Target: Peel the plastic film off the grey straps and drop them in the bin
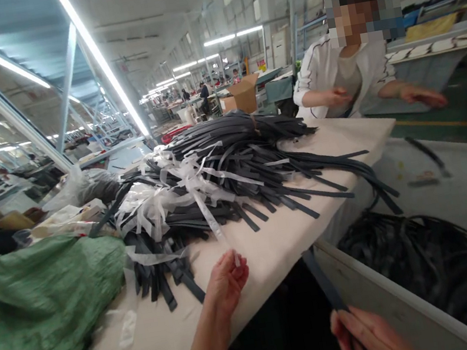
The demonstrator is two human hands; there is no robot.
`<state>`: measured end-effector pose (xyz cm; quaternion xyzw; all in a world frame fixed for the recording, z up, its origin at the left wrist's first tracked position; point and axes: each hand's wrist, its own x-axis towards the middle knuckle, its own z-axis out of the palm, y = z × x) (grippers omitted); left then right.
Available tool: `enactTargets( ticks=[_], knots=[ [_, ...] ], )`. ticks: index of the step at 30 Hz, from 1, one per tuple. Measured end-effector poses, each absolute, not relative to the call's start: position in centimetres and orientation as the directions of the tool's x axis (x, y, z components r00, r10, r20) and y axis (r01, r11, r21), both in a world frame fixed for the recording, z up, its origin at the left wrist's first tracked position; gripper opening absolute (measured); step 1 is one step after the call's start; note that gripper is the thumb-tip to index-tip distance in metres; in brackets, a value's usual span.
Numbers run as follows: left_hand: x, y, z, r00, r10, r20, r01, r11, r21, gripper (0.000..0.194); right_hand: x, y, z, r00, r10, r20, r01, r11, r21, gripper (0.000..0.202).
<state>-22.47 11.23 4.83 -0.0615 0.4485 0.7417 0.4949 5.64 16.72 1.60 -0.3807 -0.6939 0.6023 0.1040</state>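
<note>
My left hand (228,280) is closed above the table's near edge, its thumb and fingers pinching the end of a translucent white plastic strip (210,217). That strip runs up to a tangle of similar strips (149,204) lying over a large heap of dark flat straps (241,165). Lower right, my right hand (369,331) is wrapped round one dark strap (320,277), which slants up and left beside the bin wall. Part of this hand is cut off by the lower frame edge.
A pale table (273,252) carries the straps and a green woven sack (49,307). To the right, a large grey bin (455,162) holds many black straps (428,268); a blurred strap (427,154) hangs above them. Across the table stands a person in a white jacket (318,65).
</note>
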Motion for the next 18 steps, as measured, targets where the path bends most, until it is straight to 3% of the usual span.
enactTargets(
  ticks=[5, 12, 18],
  knots=[
    [-18.8, 10.0, 5.1, -0.389, 0.658, -0.645, -0.892, -0.093, 0.443, 0.012, 2.7, 14.1, 4.0, -0.826, 0.475, -0.302, 0.417, 0.155, -0.896, 0.053],
    [-18.4, 9.8, 5.4, -0.396, 0.697, -0.597, -0.874, -0.089, 0.477, 0.012, 0.7, 12.9, 5.7, -0.866, 0.445, -0.229, 0.432, 0.432, -0.791, 0.043],
    [-18.3, 9.6, 4.6, -0.369, 0.731, -0.574, -0.877, -0.069, 0.476, 0.014, 0.7, 13.1, 4.7, -0.862, 0.393, -0.321, 0.421, 0.202, -0.884, 0.045]
  ],
)
